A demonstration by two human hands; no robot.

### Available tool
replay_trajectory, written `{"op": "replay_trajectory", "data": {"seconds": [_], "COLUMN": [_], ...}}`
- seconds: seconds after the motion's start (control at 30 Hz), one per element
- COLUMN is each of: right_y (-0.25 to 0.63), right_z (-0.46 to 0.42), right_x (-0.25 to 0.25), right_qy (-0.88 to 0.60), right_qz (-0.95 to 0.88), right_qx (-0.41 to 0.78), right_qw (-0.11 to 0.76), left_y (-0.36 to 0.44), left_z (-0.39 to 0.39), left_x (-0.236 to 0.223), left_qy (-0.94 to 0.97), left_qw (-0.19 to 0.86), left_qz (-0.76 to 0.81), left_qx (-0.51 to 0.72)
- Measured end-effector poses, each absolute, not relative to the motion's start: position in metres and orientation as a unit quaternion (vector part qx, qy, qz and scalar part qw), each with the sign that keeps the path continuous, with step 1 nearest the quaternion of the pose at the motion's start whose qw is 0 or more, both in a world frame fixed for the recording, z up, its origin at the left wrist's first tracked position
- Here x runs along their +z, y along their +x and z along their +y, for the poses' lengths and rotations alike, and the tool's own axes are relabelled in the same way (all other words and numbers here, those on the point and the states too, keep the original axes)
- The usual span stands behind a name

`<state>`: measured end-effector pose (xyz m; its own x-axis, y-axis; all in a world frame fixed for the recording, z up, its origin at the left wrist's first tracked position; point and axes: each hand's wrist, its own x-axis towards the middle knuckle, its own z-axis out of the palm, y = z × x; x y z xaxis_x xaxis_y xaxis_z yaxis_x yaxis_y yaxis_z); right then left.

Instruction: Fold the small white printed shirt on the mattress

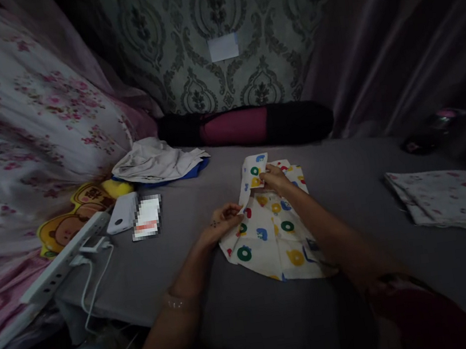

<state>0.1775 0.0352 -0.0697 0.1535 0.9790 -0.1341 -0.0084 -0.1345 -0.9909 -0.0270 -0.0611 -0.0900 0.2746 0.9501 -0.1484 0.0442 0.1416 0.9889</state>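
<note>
A white garment [276, 237] with a green, yellow, blue and red print lies spread on the grey bed sheet, creased down its middle. At its left edge, the fingers of my left hand [224, 222] are closed on the cloth. My right hand [276, 179] grips a raised flap near the top, which is turned up and partly lifted off the rest. Behind my right hand and forearm, part of the garment's right side is hidden. Which kind of garment it is, I cannot tell for sure.
Left of the garment are a white power bank [122, 214], a blurred-out phone-like item [148, 218], a power strip [65, 258] and a yellow bear cushion [54, 231]. Pale folded clothes [157, 159] lie behind. A bolster [235, 128] lines the wall; folded printed cloth [453, 198] is right.
</note>
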Motion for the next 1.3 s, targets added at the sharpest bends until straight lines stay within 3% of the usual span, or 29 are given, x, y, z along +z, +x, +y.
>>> {"op": "replay_trajectory", "data": {"seconds": [0.37,0.7,0.77,0.83,0.93,1.13,1.3], "right_y": [0.199,0.203,0.204,0.201,0.189,0.147,0.126], "right_z": [0.030,0.034,0.028,0.022,0.016,0.037,0.062], "right_x": [-0.086,-0.083,-0.081,-0.080,-0.082,-0.097,-0.106], "right_qy": [-0.650,-0.753,-0.771,-0.768,-0.692,-0.602,-0.609], "right_qz": [-0.389,-0.419,-0.469,-0.557,-0.679,-0.789,-0.785], "right_qx": [0.467,0.383,0.302,0.141,-0.039,0.002,0.017], "right_qw": [0.456,0.331,0.306,0.284,0.240,0.122,0.112], "left_y": [-0.026,-0.030,-0.031,-0.032,-0.032,-0.035,-0.039], "left_z": [-0.063,-0.063,-0.063,-0.063,-0.064,-0.062,-0.061], "left_x": [-0.094,-0.095,-0.098,-0.102,-0.108,-0.114,-0.111], "left_qy": [0.612,0.750,0.779,0.800,0.819,0.843,0.846], "left_qw": [0.573,0.381,0.335,0.298,0.264,0.253,0.264], "left_qz": [0.437,0.453,0.444,0.440,0.449,0.436,0.437], "left_qx": [0.326,0.296,0.292,0.278,0.241,0.186,0.155]}}
